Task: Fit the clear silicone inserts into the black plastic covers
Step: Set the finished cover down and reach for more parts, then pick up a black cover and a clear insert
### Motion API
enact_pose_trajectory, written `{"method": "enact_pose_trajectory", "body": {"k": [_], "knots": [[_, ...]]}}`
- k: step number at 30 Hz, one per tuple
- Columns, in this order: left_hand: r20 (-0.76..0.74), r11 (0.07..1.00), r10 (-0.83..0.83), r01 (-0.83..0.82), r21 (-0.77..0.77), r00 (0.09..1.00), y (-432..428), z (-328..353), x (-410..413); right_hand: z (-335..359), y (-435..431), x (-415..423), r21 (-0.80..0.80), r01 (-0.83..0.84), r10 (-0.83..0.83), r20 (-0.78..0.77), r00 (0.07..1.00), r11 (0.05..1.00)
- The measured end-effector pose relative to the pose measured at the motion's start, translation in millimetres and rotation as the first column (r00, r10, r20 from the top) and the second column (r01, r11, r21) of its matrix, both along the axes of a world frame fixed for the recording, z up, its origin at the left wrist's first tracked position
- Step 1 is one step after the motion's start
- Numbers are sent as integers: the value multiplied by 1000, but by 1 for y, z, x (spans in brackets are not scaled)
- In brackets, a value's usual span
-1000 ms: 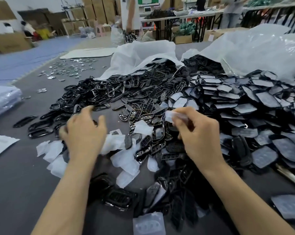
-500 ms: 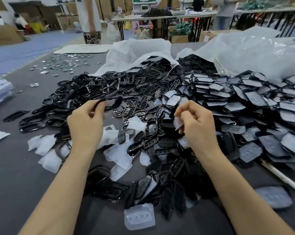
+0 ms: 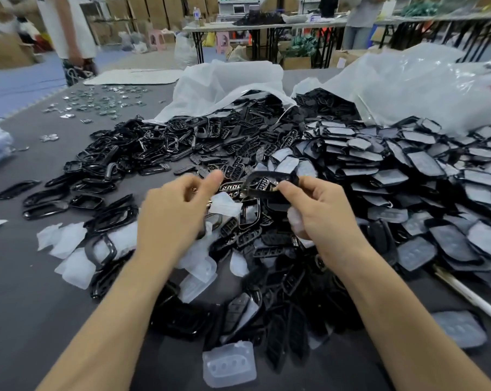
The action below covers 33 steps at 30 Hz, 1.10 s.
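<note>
Black plastic cover (image 3: pixel 261 193): held above the middle of the table (image 3: pixel 27 306), pinched at its near rim between the thumb and forefinger of the right hand (image 3: pixel 323 221). A clear silicone insert (image 3: pixel 295 222) sits tucked against the same palm under the lower fingers. The left hand (image 3: pixel 173 218) hovers just beside the cover, thumb raised and fingers curled. Whether it holds anything cannot be told.

Supply: a heap of bare covers (image 3: pixel 154 148) lies to the left and behind, loose inserts (image 3: pixel 69 244) lie near the left forearm, and fitted covers (image 3: pixel 436 176) are stacked to the right.

Handling, judged from appearance:
- The cover is a thin, open frame. It looks light and stiff, with a glossy face that may slip. Grip it by the outer rim, on opposite long edges, and keep the opening unobstructed.
- The insert looks soft, floppy and slightly tacky. It will likely fold if pushed at the centre. Hold it by one edge, seat that edge in the frame, then press round the border with the thumbs.
- Excess force on the frame's narrow side may flex or crack it.
</note>
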<state>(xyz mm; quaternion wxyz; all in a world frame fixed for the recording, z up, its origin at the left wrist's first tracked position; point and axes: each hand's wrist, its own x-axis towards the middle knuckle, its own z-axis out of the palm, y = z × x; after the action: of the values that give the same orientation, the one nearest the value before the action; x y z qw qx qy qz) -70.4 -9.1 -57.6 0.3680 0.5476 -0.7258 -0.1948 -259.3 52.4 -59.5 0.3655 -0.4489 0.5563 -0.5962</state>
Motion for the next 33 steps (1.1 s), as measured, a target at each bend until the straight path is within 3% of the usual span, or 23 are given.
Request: {"method": "enact_pose_trajectory", "body": {"k": [2,3,5,17,27,33], "knots": [[321,978,190,-207,19,928,-8,3,15,3,1,-5,7,-56,54,148,988,998],[417,970,176,-228,78,892,-10,2,18,4,2,-6,10,-74,71,183,981,997],[472,970,87,-182,161,877,-12,-3,17,4,1,-4,23,-75,69,201,977,997],[297,997,-43,24,67,954,-4,0,8,3,1,-3,7,-20,19,143,989,1000],[106,992,-68,56,112,992,-4,4,8,1,5,5,68,8,5,-192,981,998],[-8,973,-109,108,204,994,-3,3,7,1,4,5,38,34,-22,-278,960,999]]}}
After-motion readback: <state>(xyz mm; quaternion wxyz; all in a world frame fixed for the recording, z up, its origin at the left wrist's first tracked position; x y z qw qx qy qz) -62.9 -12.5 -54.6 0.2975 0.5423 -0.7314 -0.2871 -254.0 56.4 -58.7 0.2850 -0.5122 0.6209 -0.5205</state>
